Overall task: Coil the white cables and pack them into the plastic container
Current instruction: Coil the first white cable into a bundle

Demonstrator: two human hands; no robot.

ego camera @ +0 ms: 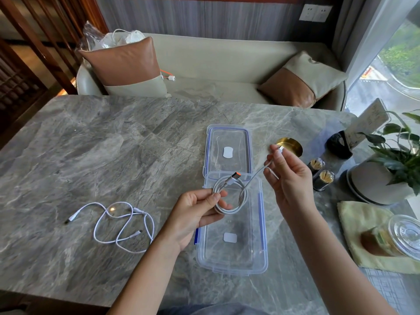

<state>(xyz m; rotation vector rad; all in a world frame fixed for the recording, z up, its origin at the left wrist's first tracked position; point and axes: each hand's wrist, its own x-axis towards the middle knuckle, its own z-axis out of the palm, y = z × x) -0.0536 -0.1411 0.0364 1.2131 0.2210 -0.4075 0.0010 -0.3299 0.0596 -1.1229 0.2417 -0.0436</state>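
Note:
My left hand pinches a coiled white cable with an orange-tipped plug, held above the open clear plastic container. My right hand pinches the free end of that same cable near its small connector, raised to the right of the coil. The container's lid lies flat just beyond it. A second white cable lies loose and uncoiled on the marble table to the left of my left forearm.
At the right stand a brass dish, two toothpick jars, a potted plant, a yellow cloth and a glass jar. A sofa with cushions lies beyond the table.

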